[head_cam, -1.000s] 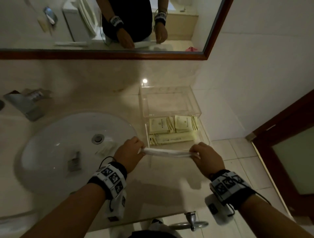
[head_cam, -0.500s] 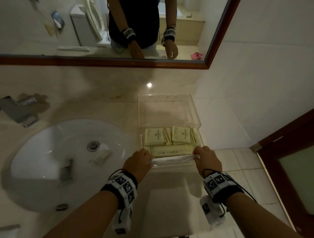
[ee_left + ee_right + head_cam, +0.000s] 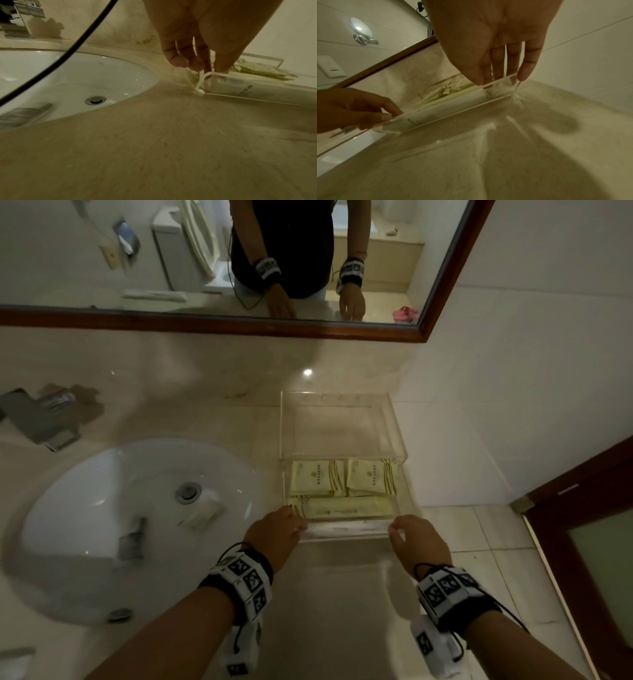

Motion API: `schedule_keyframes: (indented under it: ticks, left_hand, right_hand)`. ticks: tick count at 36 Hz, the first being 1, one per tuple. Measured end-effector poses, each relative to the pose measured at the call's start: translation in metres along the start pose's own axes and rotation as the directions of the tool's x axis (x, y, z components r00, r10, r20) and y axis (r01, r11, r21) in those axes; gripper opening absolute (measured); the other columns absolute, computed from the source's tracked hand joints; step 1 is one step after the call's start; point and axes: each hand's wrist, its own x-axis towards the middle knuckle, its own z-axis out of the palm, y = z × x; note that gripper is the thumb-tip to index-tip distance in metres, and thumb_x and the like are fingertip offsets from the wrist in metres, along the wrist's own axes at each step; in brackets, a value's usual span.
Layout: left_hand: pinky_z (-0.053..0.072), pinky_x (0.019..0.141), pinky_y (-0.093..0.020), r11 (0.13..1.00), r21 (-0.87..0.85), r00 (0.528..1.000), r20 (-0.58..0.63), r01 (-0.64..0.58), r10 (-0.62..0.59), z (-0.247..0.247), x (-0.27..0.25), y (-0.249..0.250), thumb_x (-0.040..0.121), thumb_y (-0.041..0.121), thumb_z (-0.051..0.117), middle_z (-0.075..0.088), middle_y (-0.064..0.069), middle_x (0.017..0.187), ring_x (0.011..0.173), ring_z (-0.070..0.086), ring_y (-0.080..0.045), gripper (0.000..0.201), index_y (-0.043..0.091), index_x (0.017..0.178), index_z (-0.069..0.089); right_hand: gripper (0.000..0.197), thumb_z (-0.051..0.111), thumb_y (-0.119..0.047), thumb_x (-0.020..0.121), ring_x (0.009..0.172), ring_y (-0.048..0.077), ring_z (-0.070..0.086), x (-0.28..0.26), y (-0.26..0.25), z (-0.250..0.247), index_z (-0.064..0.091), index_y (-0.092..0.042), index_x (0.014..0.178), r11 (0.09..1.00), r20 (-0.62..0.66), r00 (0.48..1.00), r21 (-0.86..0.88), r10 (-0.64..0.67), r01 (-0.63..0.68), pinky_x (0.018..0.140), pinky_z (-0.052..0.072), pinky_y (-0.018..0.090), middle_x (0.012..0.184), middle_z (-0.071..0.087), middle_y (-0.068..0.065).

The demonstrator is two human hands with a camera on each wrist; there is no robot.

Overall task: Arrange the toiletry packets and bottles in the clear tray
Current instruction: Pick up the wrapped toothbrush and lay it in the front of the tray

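A clear tray [image 3: 397, 422] stands on the counter by the right wall. It holds two yellow packets [image 3: 315, 477] side by side and a long yellow packet [image 3: 346, 508] in front of them. A long white packet [image 3: 346, 531] lies along the inside of the tray's front wall [image 3: 453, 116]. My left hand [image 3: 301, 523] pinches the white packet's [image 3: 240, 86] crimped left end, as the left wrist view shows [image 3: 204, 67]. My right hand [image 3: 397, 530] is at the packet's right end, and in the right wrist view its straight fingers [image 3: 527, 67] touch the tray's rim there.
A white sink [image 3: 137, 525] lies left of the tray, with a chrome faucet [image 3: 41, 419] behind it. A wood-framed mirror [image 3: 442, 268] hangs above the counter. The tiled wall [image 3: 496, 405] runs close along the tray's right side. A door [image 3: 582, 542] stands at the lower right.
Both hands carried the long white packet away from me and lowered it into the tray's front strip. My right hand's fingers have straightened at its end.
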Motion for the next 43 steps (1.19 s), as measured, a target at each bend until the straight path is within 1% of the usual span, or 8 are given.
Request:
schedule_keyframes:
  ticks: [4, 8, 15, 18, 22, 28, 35, 43]
  left_hand:
    - [0.043, 0.098, -0.03, 0.999, -0.041, 1.0, 0.007, 0.009, -0.009, -0.002, -0.004, 0.002, 0.1, 0.021, 0.035, 0.048, -0.002, 0.13, 0.117, 0.053, -0.018, 0.034, 0.02, 0.127, 0.056]
    - [0.044, 0.094, -0.028, 0.997, -0.072, 0.998, -0.054, 0.007, -0.011, -0.01, -0.014, -0.003, 0.1, 0.025, 0.036, 0.049, 0.0, 0.127, 0.111, 0.055, -0.018, 0.033, 0.02, 0.123, 0.059]
    - [0.046, 0.096, -0.034, 0.983, -0.137, 0.98, -0.141, 0.124, -0.143, -0.039, -0.041, -0.035, 0.098, 0.026, 0.041, 0.048, -0.002, 0.126, 0.111, 0.056, -0.022, 0.029, 0.019, 0.118, 0.06]
    - [0.044, 0.097, -0.031, 0.971, -0.169, 0.96, -0.192, 0.17, -0.202, -0.055, -0.058, -0.053, 0.098, 0.024, 0.042, 0.05, -0.002, 0.126, 0.113, 0.055, -0.021, 0.026, 0.018, 0.116, 0.06]
    - [0.045, 0.098, -0.038, 0.931, -0.261, 0.928, -0.203, 0.255, -0.311, -0.074, -0.086, -0.079, 0.096, 0.024, 0.044, 0.056, -0.002, 0.124, 0.11, 0.057, -0.023, 0.025, 0.02, 0.114, 0.06]
    - [0.046, 0.095, -0.034, 0.872, -0.319, 0.856, -0.248, 0.371, -0.454, -0.097, -0.147, -0.136, 0.094, 0.023, 0.047, 0.061, -0.002, 0.118, 0.104, 0.059, -0.021, 0.024, 0.019, 0.112, 0.062]
    - [0.047, 0.088, -0.03, 0.826, -0.36, 0.798, -0.271, 0.435, -0.538, -0.11, -0.214, -0.203, 0.094, 0.024, 0.049, 0.063, -0.001, 0.113, 0.101, 0.06, -0.02, 0.022, 0.018, 0.11, 0.062]
    - [0.045, 0.094, -0.032, 0.768, -0.368, 0.735, -0.261, 0.524, -0.626, -0.114, -0.279, -0.278, 0.093, 0.022, 0.052, 0.062, -0.004, 0.118, 0.108, 0.056, -0.024, 0.024, 0.017, 0.114, 0.061]
  right_hand:
    - [0.025, 0.047, -0.03, 0.093, 0.107, 0.021, 0.052, -0.001, -0.003, -0.003, 0.066, -0.015, 0.099, 0.999, -0.02, 0.999, 0.01, -0.042, 0.043, 0.085, 0.046, 0.031, 0.115, 0.059, 0.001]
    - [0.017, 0.055, -0.023, 0.09, 0.104, 0.022, 0.056, 0.002, -0.027, -0.007, 0.067, -0.013, 0.096, 0.979, -0.096, 0.982, 0.112, -0.161, 0.171, 0.085, 0.045, 0.031, 0.11, 0.06, 0.003]
    - [0.019, 0.051, -0.028, 0.093, 0.101, 0.02, 0.058, -0.001, -0.1, -0.002, 0.065, -0.018, 0.1, 0.943, -0.008, 0.949, 0.114, -0.315, 0.313, 0.084, 0.047, 0.031, 0.108, 0.057, 0.0]
    - [0.02, 0.049, -0.028, 0.094, 0.101, 0.022, 0.058, -0.006, -0.129, 0.004, 0.064, -0.018, 0.102, 0.929, 0.045, 0.932, 0.116, -0.359, 0.352, 0.085, 0.048, 0.035, 0.112, 0.057, 0.001]
    - [0.018, 0.052, -0.026, 0.091, 0.097, 0.024, 0.06, -0.015, -0.169, 0.014, 0.066, -0.018, 0.099, 0.91, 0.079, 0.909, 0.111, -0.409, 0.399, 0.082, 0.048, 0.033, 0.108, 0.06, 0.004]
    - [0.019, 0.049, -0.025, 0.091, 0.091, 0.023, 0.061, -0.034, -0.241, 0.038, 0.066, -0.018, 0.097, 0.884, 0.169, 0.867, 0.08, -0.468, 0.461, 0.078, 0.048, 0.03, 0.102, 0.063, 0.005]
    - [0.021, 0.047, -0.026, 0.093, 0.089, 0.025, 0.061, -0.065, -0.315, 0.071, 0.065, -0.015, 0.095, 0.841, 0.231, 0.811, 0.071, -0.537, 0.536, 0.079, 0.05, 0.031, 0.1, 0.066, 0.006]
    - [0.019, 0.048, -0.025, 0.091, 0.096, 0.02, 0.061, -0.108, -0.375, 0.128, 0.065, -0.021, 0.099, 0.793, 0.365, 0.721, 0.087, -0.588, 0.603, 0.083, 0.048, 0.029, 0.107, 0.065, 0.002]
